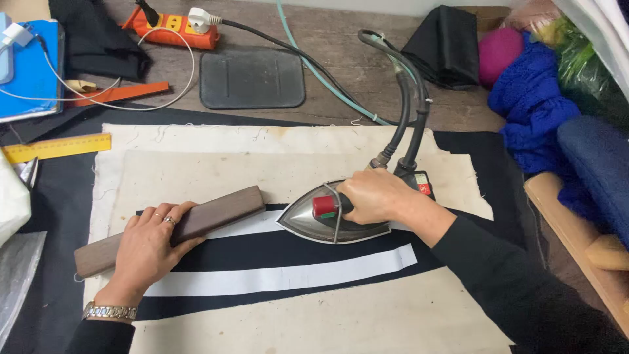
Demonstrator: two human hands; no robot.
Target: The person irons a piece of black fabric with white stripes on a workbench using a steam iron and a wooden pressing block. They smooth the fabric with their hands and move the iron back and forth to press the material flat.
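A steam iron (327, 219) rests flat on a black fabric strip (288, 249) edged by two white bands (282, 275), all laid on a cream pressing cloth (196, 170) near the middle of the bench (341, 78); the right hand (377, 196) closes its grip around the iron's handle, next to the red knob. The left hand (151, 246) lies palm-down with its grip pressed on a dark wooden block (177, 229) angled across the strip's left end. Two hoses (409, 111) rise from the iron's rear toward a dark rubber mat (252, 78), with a yellow ruler (56, 147) at far left and blue knitwear (531, 105) at right.
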